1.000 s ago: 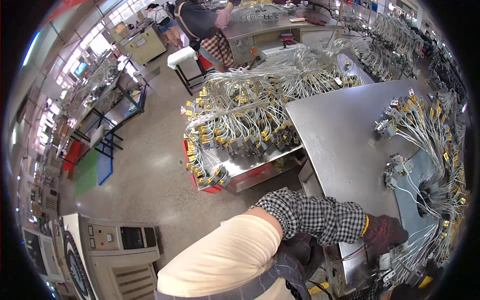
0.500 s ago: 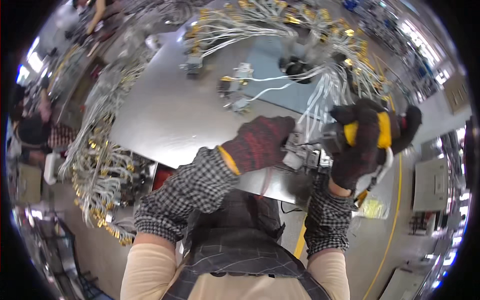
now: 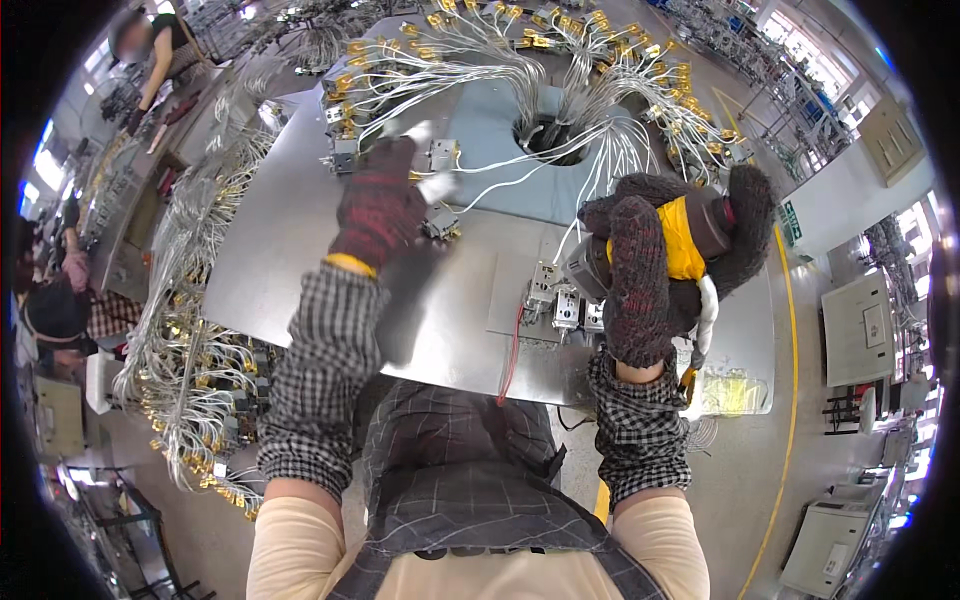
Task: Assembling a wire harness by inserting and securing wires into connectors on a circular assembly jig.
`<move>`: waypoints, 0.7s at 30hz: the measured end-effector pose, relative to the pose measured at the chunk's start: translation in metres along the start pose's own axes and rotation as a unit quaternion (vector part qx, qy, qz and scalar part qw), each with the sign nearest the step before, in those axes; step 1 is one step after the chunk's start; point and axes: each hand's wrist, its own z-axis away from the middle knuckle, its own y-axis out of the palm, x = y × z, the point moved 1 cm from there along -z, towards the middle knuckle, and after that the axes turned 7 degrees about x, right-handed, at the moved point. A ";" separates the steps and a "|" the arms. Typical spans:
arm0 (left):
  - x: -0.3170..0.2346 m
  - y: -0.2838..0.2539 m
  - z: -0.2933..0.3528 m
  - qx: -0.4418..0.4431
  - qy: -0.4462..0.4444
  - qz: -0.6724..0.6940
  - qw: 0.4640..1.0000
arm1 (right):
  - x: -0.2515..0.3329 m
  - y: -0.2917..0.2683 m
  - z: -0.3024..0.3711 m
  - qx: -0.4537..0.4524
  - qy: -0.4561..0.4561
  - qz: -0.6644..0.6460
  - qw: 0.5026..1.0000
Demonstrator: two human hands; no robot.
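My left hand (image 3: 380,205), in a dark red and black knitted glove, reaches over the left part of the metal table. Its pale thumb and finger ends are apart, close to a small metal connector block (image 3: 443,153) on white wires; another connector block (image 3: 344,155) lies just left of the fingertips. My right hand (image 3: 645,290), gloved alike, is wrapped round a black handheld tool (image 3: 590,268) with a yellow band (image 3: 682,240) and a white cord. The tool's front end is just above several metal connector blocks (image 3: 566,308) in a row near the table's front edge.
White wires with gold-coloured ends (image 3: 600,90) fan out round a dark hole (image 3: 550,140) in a blue-grey panel (image 3: 480,120). More wire bundles (image 3: 190,330) hang at the left. A red wire (image 3: 514,350) runs over the front edge. Another person (image 3: 165,50) is at the far left.
My left hand has left the connector blocks at the front and moved left and away from me, to those at the back. My right hand, still holding the tool, has shifted slightly left.
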 end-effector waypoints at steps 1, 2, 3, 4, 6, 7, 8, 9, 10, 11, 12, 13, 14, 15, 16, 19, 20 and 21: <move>0.013 0.002 0.004 -0.003 0.000 -0.002 1.000 | 0.000 0.001 -0.001 0.001 -0.002 -0.004 1.000; 0.028 0.010 0.010 0.092 -0.067 0.070 0.991 | 0.001 0.001 0.000 0.003 -0.002 -0.004 1.000; 0.033 0.013 0.012 0.187 -0.131 0.141 0.963 | 0.000 0.001 0.000 0.002 -0.004 -0.003 1.000; 0.036 0.013 0.014 0.186 -0.130 0.141 0.964 | 0.000 0.001 0.000 0.003 -0.006 -0.002 1.000; 0.033 0.015 0.025 0.174 -0.095 0.324 0.925 | -0.001 0.001 -0.001 0.006 -0.010 0.000 1.000; 0.020 0.007 0.027 0.177 -0.091 0.331 0.923 | -0.002 -0.001 -0.001 0.006 -0.014 0.010 1.000; -0.004 -0.018 0.028 0.172 0.013 0.219 0.960 | -0.002 -0.002 -0.001 0.007 -0.016 0.012 1.000; -0.021 -0.037 0.031 0.162 0.114 0.101 0.975 | -0.001 -0.001 -0.002 0.011 -0.019 0.012 1.000; -0.027 -0.043 0.034 0.162 0.111 0.103 0.975 | 0.000 0.000 -0.002 0.014 -0.022 0.014 1.000; -0.032 -0.047 0.037 0.178 0.132 0.059 0.973 | 0.001 0.000 -0.002 0.015 -0.024 0.015 0.999; -0.035 -0.048 0.039 0.194 0.154 0.016 0.969 | 0.002 0.000 -0.001 0.015 -0.025 0.016 0.999; -0.038 -0.048 0.036 0.195 0.152 0.018 0.969 | 0.002 0.001 0.000 0.016 -0.025 0.019 0.999; -0.037 -0.046 0.029 0.189 0.062 0.077 0.977 | 0.002 0.000 0.000 0.016 -0.025 0.020 0.999; -0.035 -0.045 0.024 0.179 -0.029 0.132 0.975 | 0.001 0.001 -0.001 0.018 -0.027 0.021 0.999; -0.028 -0.045 0.026 0.192 -0.072 0.166 0.964 | 0.000 0.002 0.000 0.018 -0.029 0.023 0.999; -0.026 -0.034 0.040 0.122 0.035 0.427 0.895 | 0.000 0.004 -0.001 0.027 -0.034 0.031 0.999; -0.024 -0.035 0.043 0.164 0.043 0.371 0.913 | 0.002 0.004 -0.002 0.028 -0.038 0.035 0.998; -0.027 -0.034 0.043 0.165 0.042 0.373 0.912 | 0.003 0.004 -0.002 0.028 -0.041 0.041 0.998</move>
